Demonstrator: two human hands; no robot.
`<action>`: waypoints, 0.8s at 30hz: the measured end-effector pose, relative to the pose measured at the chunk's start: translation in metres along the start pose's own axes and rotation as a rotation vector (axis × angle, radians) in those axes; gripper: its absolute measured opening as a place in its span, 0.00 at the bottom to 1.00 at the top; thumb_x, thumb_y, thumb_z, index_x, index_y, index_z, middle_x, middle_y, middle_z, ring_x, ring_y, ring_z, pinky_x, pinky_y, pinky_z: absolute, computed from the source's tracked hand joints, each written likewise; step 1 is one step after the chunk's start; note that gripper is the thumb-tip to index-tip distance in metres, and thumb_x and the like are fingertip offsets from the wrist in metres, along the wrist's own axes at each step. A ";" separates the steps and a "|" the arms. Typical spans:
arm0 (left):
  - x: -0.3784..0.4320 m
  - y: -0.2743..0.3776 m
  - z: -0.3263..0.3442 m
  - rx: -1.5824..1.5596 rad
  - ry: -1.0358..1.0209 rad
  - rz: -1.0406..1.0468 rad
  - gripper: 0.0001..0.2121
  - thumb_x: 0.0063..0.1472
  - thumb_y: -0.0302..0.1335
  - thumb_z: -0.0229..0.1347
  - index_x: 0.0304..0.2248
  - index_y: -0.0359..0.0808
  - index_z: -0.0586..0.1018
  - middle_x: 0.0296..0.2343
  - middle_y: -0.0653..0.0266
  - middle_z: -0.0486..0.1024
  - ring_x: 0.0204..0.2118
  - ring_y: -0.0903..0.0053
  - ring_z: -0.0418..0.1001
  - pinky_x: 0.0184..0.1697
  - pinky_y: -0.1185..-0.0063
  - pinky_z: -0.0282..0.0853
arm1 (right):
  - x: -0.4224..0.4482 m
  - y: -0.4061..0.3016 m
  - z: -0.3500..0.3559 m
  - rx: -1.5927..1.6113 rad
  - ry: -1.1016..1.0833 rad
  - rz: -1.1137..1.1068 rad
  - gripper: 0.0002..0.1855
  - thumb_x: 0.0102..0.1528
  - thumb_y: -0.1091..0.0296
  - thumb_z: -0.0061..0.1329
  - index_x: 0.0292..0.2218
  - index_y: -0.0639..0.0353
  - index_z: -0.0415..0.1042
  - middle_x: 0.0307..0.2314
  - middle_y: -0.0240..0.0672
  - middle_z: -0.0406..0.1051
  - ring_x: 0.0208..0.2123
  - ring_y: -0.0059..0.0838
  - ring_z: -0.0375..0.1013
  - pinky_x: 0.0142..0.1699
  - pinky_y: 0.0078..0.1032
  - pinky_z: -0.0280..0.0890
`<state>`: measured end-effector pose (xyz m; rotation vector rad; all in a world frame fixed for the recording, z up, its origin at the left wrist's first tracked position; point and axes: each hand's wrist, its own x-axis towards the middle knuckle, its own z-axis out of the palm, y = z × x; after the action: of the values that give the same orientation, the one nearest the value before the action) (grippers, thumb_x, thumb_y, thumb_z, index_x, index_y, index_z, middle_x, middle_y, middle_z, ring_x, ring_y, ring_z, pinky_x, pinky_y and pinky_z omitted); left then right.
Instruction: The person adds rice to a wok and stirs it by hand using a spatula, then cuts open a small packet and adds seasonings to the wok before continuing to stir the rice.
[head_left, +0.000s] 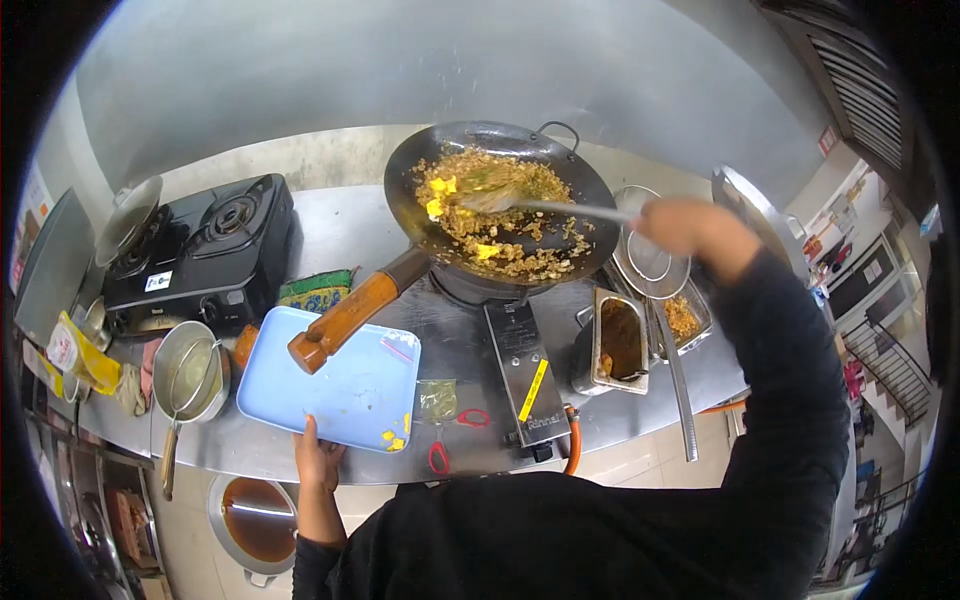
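Observation:
My right hand (679, 229) grips the handle of a metal spatula (577, 208), blurred at its head. That head is in the fried rice (525, 176) inside a dark wok (592, 169). Bright yellow scrambled egg pieces (442, 187) lie on the rice at the left and front. My left hand (319, 454) holds the near edge of a light blue tray (322, 382), thumb on top. A few egg bits (395, 441) cling to the tray's lower right corner. The wok's wooden handle (349, 319) extends above the tray, and the wok sits over a gas burner (525, 375).
A black two-burner stove (199, 255) stands left, with a saucepan (191, 375) in front. Red-handled scissors (439, 454) lie near the counter edge. At right are a metal container of dark sauce (622, 341), strainers (660, 262) and a basket (682, 319). A pot of brown liquid (259, 517) stands below.

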<state>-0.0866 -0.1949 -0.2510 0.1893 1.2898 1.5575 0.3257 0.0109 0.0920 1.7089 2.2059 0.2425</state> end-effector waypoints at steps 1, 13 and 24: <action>-0.002 0.000 -0.010 0.011 0.015 0.061 0.27 0.57 0.42 0.42 0.52 0.42 0.49 0.50 0.60 0.52 0.51 0.66 0.53 0.49 0.66 0.50 | -0.018 -0.018 -0.011 0.012 -0.110 0.021 0.22 0.52 0.52 0.34 0.30 0.65 0.69 0.23 0.46 0.69 0.27 0.42 0.69 0.33 0.36 0.61; 0.013 0.056 0.166 -0.076 -0.455 1.026 0.30 0.46 0.27 0.57 0.46 0.36 0.53 0.47 0.50 0.54 0.53 0.61 0.49 0.54 0.64 0.44 | -0.053 -0.036 -0.029 -0.106 -0.275 0.071 0.22 0.54 0.52 0.32 0.29 0.65 0.68 0.26 0.48 0.68 0.31 0.46 0.67 0.38 0.35 0.60; 0.058 0.131 0.167 -0.351 -0.730 0.902 0.12 0.48 0.20 0.53 0.32 0.38 0.65 0.33 0.58 0.67 0.46 0.59 0.62 0.51 0.63 0.52 | -0.069 -0.054 -0.168 -0.460 -0.346 0.366 0.22 0.47 0.46 0.41 0.25 0.58 0.73 0.17 0.40 0.69 0.19 0.34 0.69 0.27 0.30 0.62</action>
<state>-0.0781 -0.0282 -0.1071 1.1123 0.3137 2.1207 0.2303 -0.0575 0.2408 1.7166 1.4489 0.4626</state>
